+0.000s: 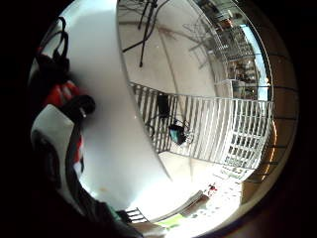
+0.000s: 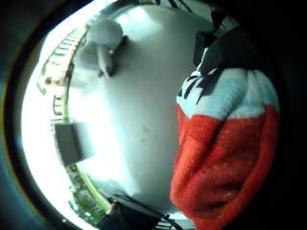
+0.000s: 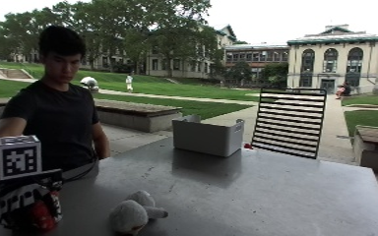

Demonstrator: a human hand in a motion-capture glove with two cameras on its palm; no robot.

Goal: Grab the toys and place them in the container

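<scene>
Seated at the left of a grey table (image 3: 254, 191), outdoors, with lawn and buildings behind. Right hand (image 3: 28, 209) low at the near left corner of the table, close to the camera, grip wrapped round a red-and-white plush toy (image 3: 40, 215); only the red lower part and a bit of white visible from outside, the rest hidden behind the glove's gear. In the thumb side palm view, same toy (image 2: 225, 143) filling much of the picture: red plush below, white above, black markings at the top, pressed close against the palm. In the little finger side palm view, a strip of it (image 1: 62, 101) caught between black straps, red and white again. Whether lifted off the table or resting on it: cannot tell.

Just right of that hand, a second toy, a pale grey-white plush (image 3: 135, 212), lying on the table near the front edge, apart from the hand. Seen too from the thumb side (image 2: 104, 45), lying on the bare tabletop well away from the palm.

Further back, near the far edge and about mid-table, a grey rectangular container (image 3: 208, 135), open at the top. Right beside it, beyond the table's far edge, a slatted black chair back (image 3: 291, 123). A small red thing at the container's right foot, too small to make out.
</scene>
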